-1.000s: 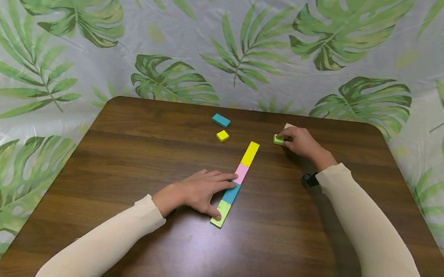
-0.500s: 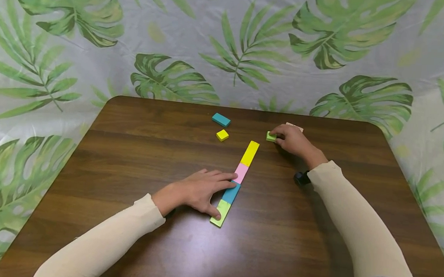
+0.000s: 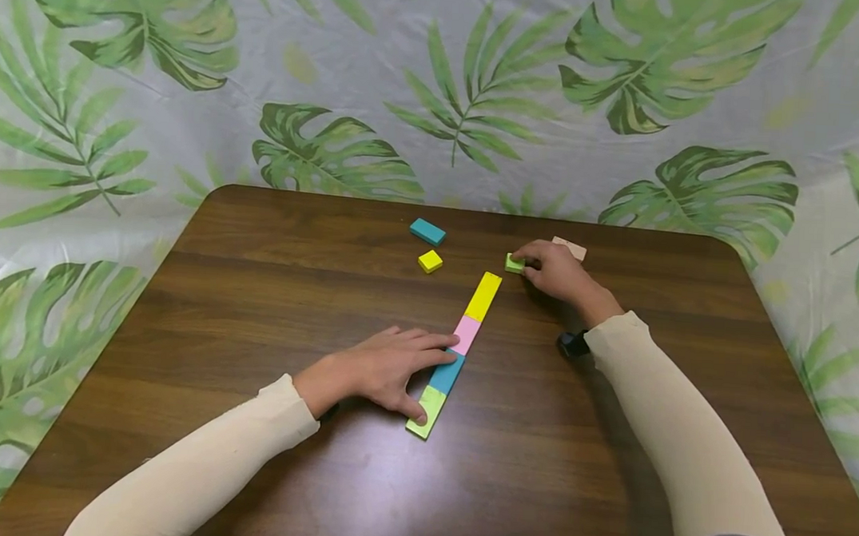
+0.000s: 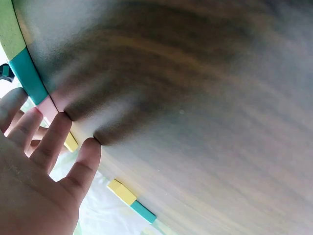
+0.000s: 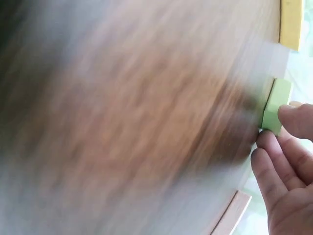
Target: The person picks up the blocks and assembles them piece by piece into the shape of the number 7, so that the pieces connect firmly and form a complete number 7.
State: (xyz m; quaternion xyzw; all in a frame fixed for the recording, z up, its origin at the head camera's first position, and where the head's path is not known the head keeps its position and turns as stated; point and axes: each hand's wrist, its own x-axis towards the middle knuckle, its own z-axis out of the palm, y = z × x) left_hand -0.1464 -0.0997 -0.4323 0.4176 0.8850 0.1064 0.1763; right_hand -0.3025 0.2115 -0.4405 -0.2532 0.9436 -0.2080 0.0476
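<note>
A slanting row of flat blocks lies mid-table: a yellow block (image 3: 483,297) at the far end, a pink block (image 3: 467,332), a blue block (image 3: 446,374) and a light green block (image 3: 432,404) nearest me. My left hand (image 3: 387,370) spreads over the row from the left, its thumb on the light green block and two fingertips around the pink and blue ones. Beyond the row's far end, my right hand (image 3: 559,272) pinches a small green block (image 5: 277,100) between thumb and fingers, low at the table surface. The yellow block's end is a short distance to its left.
A blue block (image 3: 428,232) and a small yellow block (image 3: 430,262) lie toward the back of the brown table (image 3: 256,292). Behind my right hand sits a pale wooden block (image 3: 571,249). A leaf-patterned curtain (image 3: 480,102) hangs past the table's far edge.
My right hand has moved left with the small green block, toward the far end of the row, uncovering more of the pale wooden block. My left hand has stayed in place.
</note>
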